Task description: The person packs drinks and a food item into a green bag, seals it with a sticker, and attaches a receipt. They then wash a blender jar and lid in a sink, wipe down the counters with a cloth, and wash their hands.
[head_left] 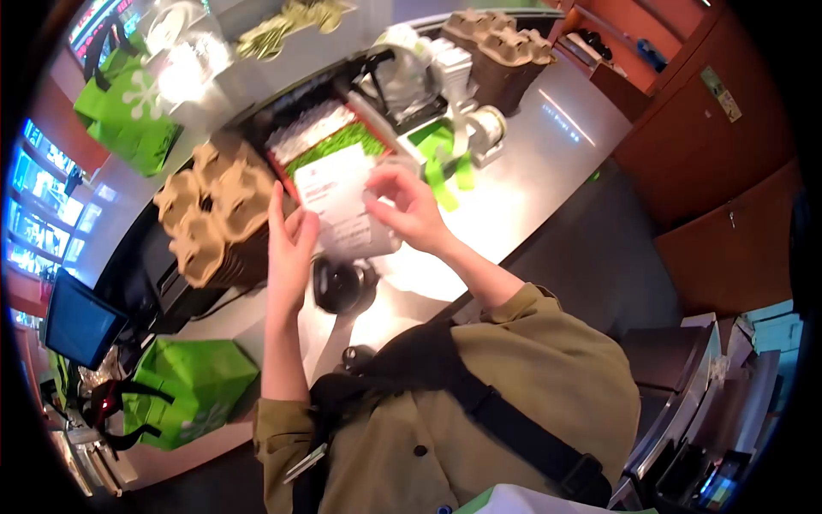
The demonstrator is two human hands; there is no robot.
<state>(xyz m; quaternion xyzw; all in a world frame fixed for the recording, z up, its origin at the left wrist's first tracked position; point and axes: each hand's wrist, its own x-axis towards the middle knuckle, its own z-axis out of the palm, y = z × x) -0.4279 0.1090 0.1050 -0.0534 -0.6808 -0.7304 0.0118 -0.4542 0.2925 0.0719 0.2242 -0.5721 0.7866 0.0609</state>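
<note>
Over the counter I hold a white sheet of paper with printed text [330, 193], which looks like a label or slip. My left hand [289, 248] grips its left edge, thumb in front and fingers stretched upward. My right hand [409, 208] is at its right edge, with thumb and forefinger curled close together in a pinch. Just below the paper sits a black rounded device [341, 284]. Behind it stands a red-edged box [366, 120] of small white and green packets. The paper's lower part is too bright to read.
Stacked brown cup carriers [214, 210] stand left of my left hand, and another carrier stack [501, 51] is at the back. Green bags [128, 116] [188, 390] are at the left. A dark screen [81, 319] and a ribbon roll [488, 128] also stand on the counter [548, 154].
</note>
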